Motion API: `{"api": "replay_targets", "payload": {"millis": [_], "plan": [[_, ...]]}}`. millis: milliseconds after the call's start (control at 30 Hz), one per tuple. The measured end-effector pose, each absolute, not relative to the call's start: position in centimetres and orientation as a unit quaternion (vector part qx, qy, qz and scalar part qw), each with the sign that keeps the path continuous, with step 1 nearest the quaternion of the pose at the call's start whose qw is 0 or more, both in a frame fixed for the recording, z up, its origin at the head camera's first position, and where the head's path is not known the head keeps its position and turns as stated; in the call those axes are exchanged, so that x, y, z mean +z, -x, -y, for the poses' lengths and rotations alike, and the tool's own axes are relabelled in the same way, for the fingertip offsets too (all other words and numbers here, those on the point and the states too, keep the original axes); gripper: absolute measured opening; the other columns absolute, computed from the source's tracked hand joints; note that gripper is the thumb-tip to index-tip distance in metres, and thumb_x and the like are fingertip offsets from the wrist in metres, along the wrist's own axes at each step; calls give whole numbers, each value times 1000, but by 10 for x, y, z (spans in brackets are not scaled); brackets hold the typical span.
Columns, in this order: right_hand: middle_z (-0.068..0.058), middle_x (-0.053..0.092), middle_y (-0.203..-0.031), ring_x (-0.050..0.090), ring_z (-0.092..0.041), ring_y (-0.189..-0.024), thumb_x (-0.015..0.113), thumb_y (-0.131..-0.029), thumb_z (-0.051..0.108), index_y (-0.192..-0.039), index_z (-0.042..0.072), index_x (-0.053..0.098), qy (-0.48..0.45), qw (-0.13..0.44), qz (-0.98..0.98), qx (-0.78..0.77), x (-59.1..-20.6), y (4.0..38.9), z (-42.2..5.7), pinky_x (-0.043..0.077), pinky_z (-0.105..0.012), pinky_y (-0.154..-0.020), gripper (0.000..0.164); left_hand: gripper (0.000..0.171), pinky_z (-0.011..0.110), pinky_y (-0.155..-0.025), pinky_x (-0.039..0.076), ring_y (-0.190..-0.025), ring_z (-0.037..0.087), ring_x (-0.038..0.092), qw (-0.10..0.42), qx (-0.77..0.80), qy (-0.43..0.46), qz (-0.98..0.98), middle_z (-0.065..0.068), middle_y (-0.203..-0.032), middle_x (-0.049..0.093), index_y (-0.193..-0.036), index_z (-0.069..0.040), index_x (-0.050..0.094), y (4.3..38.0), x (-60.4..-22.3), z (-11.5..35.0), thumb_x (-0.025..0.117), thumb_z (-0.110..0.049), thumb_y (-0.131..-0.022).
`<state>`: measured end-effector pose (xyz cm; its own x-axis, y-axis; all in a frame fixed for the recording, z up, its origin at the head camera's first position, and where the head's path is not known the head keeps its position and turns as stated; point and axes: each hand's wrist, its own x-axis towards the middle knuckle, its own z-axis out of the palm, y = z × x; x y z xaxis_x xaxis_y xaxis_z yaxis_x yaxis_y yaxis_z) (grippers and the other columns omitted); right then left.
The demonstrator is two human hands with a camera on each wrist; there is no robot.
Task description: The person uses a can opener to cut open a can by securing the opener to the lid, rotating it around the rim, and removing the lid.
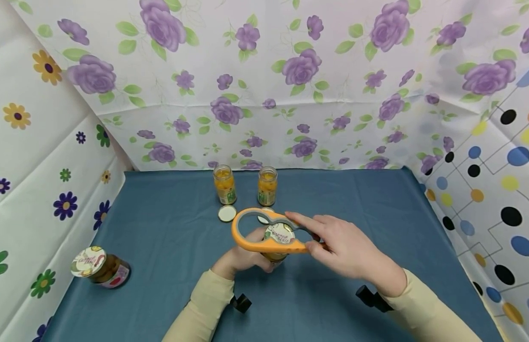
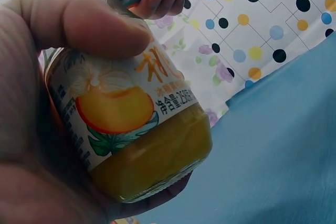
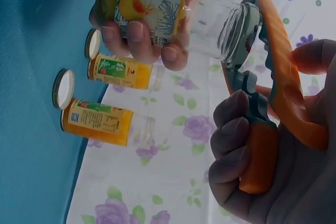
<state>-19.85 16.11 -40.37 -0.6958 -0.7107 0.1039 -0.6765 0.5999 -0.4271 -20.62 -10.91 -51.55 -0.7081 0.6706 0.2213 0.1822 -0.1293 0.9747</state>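
Observation:
My left hand grips a glass jar with a peach picture on its label. The jar's printed lid is on and appears inside the loop of an orange and grey jar opener. My right hand holds the opener, its fingers curled round one orange handle and the thumb on the other side. In the right wrist view, the opener's grey inner edge lies close against the lid's rim. Whether it bites on the lid cannot be told.
Two lidless jars with yellow contents, a left one and a right one, stand at the back. Loose lids lie before them, one in plain sight, another partly behind the opener in the head view. A lidded dark jar stands at left.

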Motion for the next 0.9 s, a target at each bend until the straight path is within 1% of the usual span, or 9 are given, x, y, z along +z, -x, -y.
{"api": "replay_targets", "payload": {"millis": [67,200,300,400,500,600,700,800,900], "plan": [[16,46,-80,41,-4,-65,61,-107,34,-167,42,36,385,24,-899,-207,-404,195,-159,41,-27,-56,65,73,38,-75,48,-82,22,57,189,688,-331,-617,13,-108,66,-139,11,55,205,-515,107,69,9,-68],[14,42,-81,38,-6,-67,67,-102,46,-170,36,30,379,-22,-913,-148,-406,187,-152,38,-27,-58,78,69,39,-65,47,-71,23,55,178,710,-307,-609,16,-93,63,-135,11,56,203,-511,105,67,14,-68],[11,43,-83,37,-8,-69,69,-99,52,-172,35,23,370,-43,-922,-107,-407,181,-147,35,-29,-59,88,66,37,-63,46,-68,22,53,151,706,-282,-632,14,-86,63,-134,8,58,202,-510,103,67,13,-69],[9,44,-86,37,-10,-69,70,-97,53,-172,35,19,356,-44,-929,-90,-408,177,-143,33,-30,-57,93,69,37,-62,43,-65,21,50,132,702,-262,-649,13,-82,61,-136,5,58,201,-511,102,66,16,-69],[7,44,-84,37,-10,-66,72,-95,51,-172,34,22,331,-41,-938,-98,-408,175,-139,33,-29,-54,93,73,38,-62,43,-65,23,49,122,706,-254,-649,13,-85,61,-138,4,58,201,-512,100,65,20,-68],[6,42,-81,37,-11,-65,74,-94,50,-171,34,26,296,-39,-947,-114,-409,172,-137,34,-28,-49,92,77,39,-63,45,-69,25,51,115,712,-246,-647,14,-96,64,-141,4,56,201,-513,98,66,21,-67],[6,43,-81,38,-11,-64,73,-94,51,-171,35,25,269,-35,-955,-122,-410,167,-133,34,-28,-46,92,77,39,-64,46,-72,26,53,111,716,-231,-649,16,-104,64,-142,4,56,200,-514,97,66,21,-67],[5,43,-80,38,-11,-61,72,-94,52,-172,35,24,266,-42,-956,-121,-411,164,-129,34,-28,-46,92,78,38,-64,46,-73,24,53,98,712,-220,-660,14,-104,65,-142,3,56,198,-516,97,66,22,-67],[6,41,-78,36,-9,-58,74,-94,51,-171,34,27,286,-70,-949,-115,-412,165,-130,32,-27,-46,92,76,37,-63,45,-70,21,53,70,700,-227,-673,13,-100,67,-139,4,58,197,-517,97,66,24,-65]]}}
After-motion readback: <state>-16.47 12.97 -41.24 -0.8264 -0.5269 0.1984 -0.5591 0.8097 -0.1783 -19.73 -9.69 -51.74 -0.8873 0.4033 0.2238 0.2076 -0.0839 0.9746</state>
